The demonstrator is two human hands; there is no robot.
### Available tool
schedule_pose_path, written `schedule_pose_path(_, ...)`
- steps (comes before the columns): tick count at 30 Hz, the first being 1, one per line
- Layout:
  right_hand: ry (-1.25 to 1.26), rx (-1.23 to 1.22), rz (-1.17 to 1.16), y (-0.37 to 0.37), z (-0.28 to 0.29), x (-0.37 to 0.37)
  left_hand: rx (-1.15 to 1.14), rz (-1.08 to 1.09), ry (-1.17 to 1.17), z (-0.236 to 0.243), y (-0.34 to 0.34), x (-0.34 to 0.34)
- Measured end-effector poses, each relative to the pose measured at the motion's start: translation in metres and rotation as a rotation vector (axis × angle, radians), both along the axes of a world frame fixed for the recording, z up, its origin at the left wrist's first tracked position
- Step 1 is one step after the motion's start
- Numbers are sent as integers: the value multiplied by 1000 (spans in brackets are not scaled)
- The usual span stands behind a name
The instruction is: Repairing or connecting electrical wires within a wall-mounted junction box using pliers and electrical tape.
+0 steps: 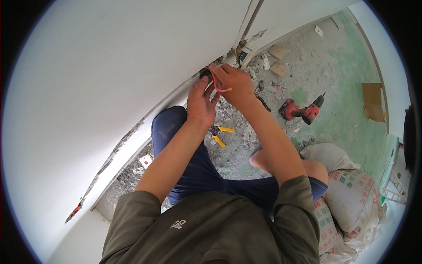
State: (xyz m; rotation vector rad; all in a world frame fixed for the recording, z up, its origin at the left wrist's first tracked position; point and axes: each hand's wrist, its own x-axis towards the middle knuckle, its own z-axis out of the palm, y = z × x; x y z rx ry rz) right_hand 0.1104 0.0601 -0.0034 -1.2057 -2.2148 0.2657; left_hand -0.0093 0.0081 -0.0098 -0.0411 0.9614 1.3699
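Both of my hands are close together at the low edge of the white wall. My left hand [201, 102] is closed, its thumb pressed on a small black round thing [205, 75] whose kind I cannot make out. Touching it from the right, my right hand [236, 87] has its fingers curled at the wall around a red wire [214, 81]. The wire bends down across these fingers and ends in a bare copper tip. The right fingertips are partly hidden. Right of them, colored wires [237, 56] come out at a broken gap in the wall.
Yellow-handled pliers [223, 136] lie on the rubble between my legs. To the right are a red and black cordless drill [303, 110], beige square plates [278, 69], a cardboard box [373, 102] and stacked sacks [351, 193]. A chiselled groove [118, 152] runs along the wall.
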Motion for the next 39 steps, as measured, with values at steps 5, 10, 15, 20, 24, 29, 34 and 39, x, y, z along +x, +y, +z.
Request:
schedule_pose_path(5,41,-108,-95,0,-1,-1,-4,-41,-103,-7,-2,0)
schedule_pose_path(10,-28,-248,-24,7,18,2,-69,-154,-139,-20,10,14)
schedule_pose_path(15,-54,-431,29,22,31,19,-9,-161,-363,-24,18,18)
schedule_pose_path(20,-127,-291,56,21,37,18,-63,-104,-369,-22,22,17)
schedule_pose_path(24,-94,-253,7,14,36,23,-36,-162,-264,-22,26,15)
schedule_pose_path(29,-70,-95,-158,0,23,21,42,-176,-77,-32,27,13)
schedule_pose_path(34,68,-168,-343,-28,-3,13,50,-158,255,-36,28,10)
schedule_pose_path(39,115,-268,-438,-32,-30,6,-54,-280,484,-27,29,2)
